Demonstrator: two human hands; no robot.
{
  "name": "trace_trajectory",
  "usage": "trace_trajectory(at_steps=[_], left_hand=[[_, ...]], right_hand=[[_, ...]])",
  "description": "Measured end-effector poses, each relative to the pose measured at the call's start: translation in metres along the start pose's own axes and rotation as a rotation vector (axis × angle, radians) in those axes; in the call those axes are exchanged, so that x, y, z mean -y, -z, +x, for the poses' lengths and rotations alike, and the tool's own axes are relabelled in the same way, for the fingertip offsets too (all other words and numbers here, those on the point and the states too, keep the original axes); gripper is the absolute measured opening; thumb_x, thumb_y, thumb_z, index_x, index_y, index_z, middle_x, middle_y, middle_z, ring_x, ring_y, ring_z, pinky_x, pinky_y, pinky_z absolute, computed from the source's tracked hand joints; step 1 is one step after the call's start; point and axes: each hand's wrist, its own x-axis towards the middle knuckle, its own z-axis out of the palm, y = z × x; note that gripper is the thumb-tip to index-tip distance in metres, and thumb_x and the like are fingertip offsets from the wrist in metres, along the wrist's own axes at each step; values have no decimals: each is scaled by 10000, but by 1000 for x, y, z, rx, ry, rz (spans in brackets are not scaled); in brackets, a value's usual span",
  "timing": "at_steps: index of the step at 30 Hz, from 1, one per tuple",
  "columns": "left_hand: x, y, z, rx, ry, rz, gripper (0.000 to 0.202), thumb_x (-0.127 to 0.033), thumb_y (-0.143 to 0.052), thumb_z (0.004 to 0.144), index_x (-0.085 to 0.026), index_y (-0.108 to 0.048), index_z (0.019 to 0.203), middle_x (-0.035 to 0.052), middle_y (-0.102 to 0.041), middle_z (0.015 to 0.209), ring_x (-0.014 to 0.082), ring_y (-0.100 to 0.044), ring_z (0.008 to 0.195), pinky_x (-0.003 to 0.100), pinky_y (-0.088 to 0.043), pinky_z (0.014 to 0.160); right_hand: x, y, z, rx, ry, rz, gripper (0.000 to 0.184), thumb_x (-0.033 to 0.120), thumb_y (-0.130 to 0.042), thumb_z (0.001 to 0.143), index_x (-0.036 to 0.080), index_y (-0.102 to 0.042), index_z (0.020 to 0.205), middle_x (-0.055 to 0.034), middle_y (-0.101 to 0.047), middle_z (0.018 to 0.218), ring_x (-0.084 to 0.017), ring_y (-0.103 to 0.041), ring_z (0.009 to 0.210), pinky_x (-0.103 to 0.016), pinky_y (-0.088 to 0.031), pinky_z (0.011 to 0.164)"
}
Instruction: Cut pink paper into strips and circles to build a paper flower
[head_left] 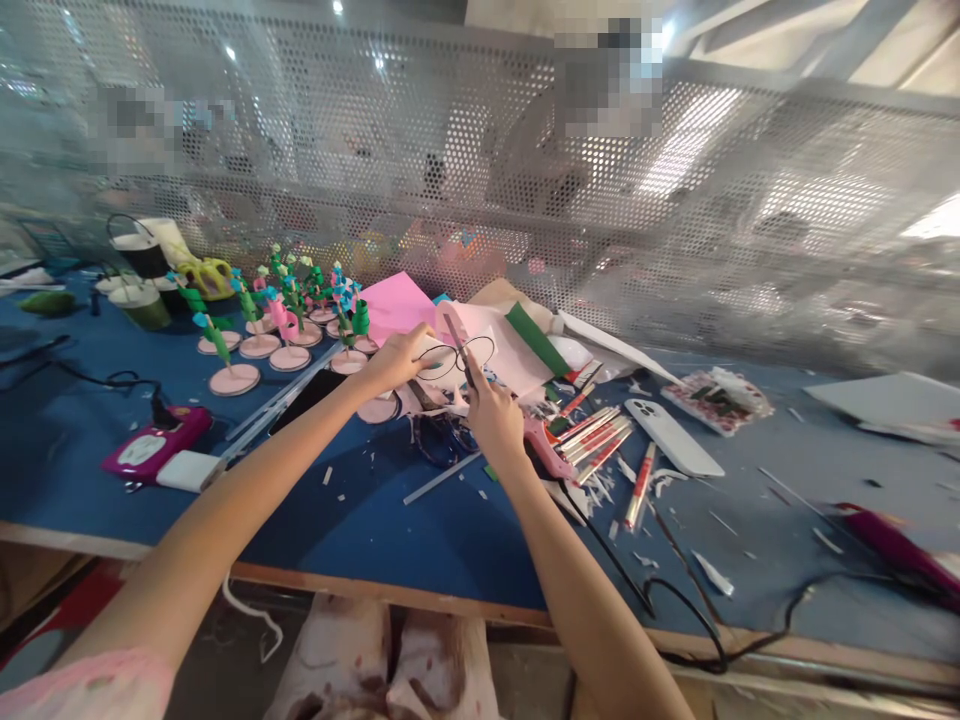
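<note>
My right hand [495, 412] is closed around a pair of scissors [456, 335], its grey blade pointing up and away from me. My left hand [401, 358] pinches the left edge of a pale sheet of paper [448, 378]. Two thin dark rings show at the sheet, either side of the blade; I cannot tell whether they are drawn on it. Around my hands lie a pink sheet [397, 308], a pale pink sheet [517, 350] and a green strip [537, 340]. Dark blue loops [444, 440] lie below my hands, partly hidden among scraps.
Several paper flowers on round pink bases [235, 379] stand at left. A purple power strip [154, 450] is nearer me. Right lie a pink glue gun [547, 448], red-and-white sticks [600, 435], a white phone [673, 437] and a black cable [652, 590]. A perforated metal screen [420, 170] rises behind.
</note>
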Motion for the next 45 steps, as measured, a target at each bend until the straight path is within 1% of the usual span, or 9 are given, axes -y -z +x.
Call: trace_trajectory(at_steps=[8, 11, 15, 22, 24, 29, 36, 41, 45], left_hand=[[-4, 0, -2, 14, -30, 8, 319, -334, -609, 831, -165, -535, 1093, 97, -688, 940, 240, -659, 949, 263, -458, 760], [-4, -1, -2, 23, -17, 31, 327, -303, -601, 835, -160, -530, 1120, 95, -691, 921, 243, -665, 924, 266, -458, 747], [-4, -3, -2, 30, -16, 50, 352, -249, -610, 822, -167, -520, 1152, 87, -695, 911, 244, -665, 916, 268, -459, 749], [-6, -3, -4, 40, -5, 79, 347, -249, -608, 814, -175, -520, 1141, 92, -697, 942, 254, -657, 933, 284, -461, 751], [-6, -5, -4, 24, 17, 93, 345, -262, -602, 815, -177, -516, 1138, 88, -695, 927, 254, -656, 914, 290, -461, 743], [-5, -11, -2, -51, 146, 124, 381, -236, -627, 779, -147, -508, 1130, 101, -686, 871, 268, -646, 860, 315, -458, 722], [-7, -12, -2, -68, 174, 48, 318, -210, -635, 756, -167, -542, 1057, 82, -679, 838, 258, -636, 819, 316, -457, 705], [7, -11, 3, -146, 245, 28, 257, -242, -662, 737, -160, -550, 954, 93, -676, 870, 254, -623, 848, 320, -464, 715], [14, -7, 6, -101, 238, 18, 295, -311, -699, 719, -158, -556, 926, 83, -672, 843, 248, -616, 803, 320, -456, 691]], right_hand=[[2, -3, -1, -20, -14, -16, 654, 197, -338, 951, 280, -14, 1513, -91, -643, 948, -199, -642, 756, -269, -493, 641], [3, -3, -1, -16, -21, -20, 640, 202, -321, 955, 275, -17, 1513, -91, -640, 941, -202, -641, 753, -277, -495, 639], [2, -1, 1, -3, -17, -23, 658, 189, -331, 947, 270, -9, 1515, -102, -643, 963, -204, -644, 780, -274, -500, 656], [5, 6, 2, -1, -8, -22, 684, 187, -352, 941, 285, 13, 1512, -99, -659, 972, -212, -651, 781, -289, -502, 663], [6, 8, 3, 6, -3, -24, 697, 188, -360, 940, 286, 30, 1510, -95, -662, 969, -210, -653, 783, -290, -502, 673], [5, 7, 5, 37, -1, -32, 703, 195, -360, 943, 275, 50, 1508, -102, -657, 973, -208, -653, 782, -289, -497, 677], [6, 6, -1, -5, -21, 3, 611, 254, -327, 972, 270, -43, 1513, -98, -669, 930, -210, -645, 781, -283, -476, 670], [3, 4, -3, -26, -58, 5, 584, 265, -345, 972, 278, -116, 1509, -93, -679, 897, -190, -636, 737, -259, -459, 645], [-1, 3, -2, -43, -40, 74, 561, 262, -357, 965, 281, -188, 1500, -85, -686, 891, -189, -632, 749, -258, -462, 659]])
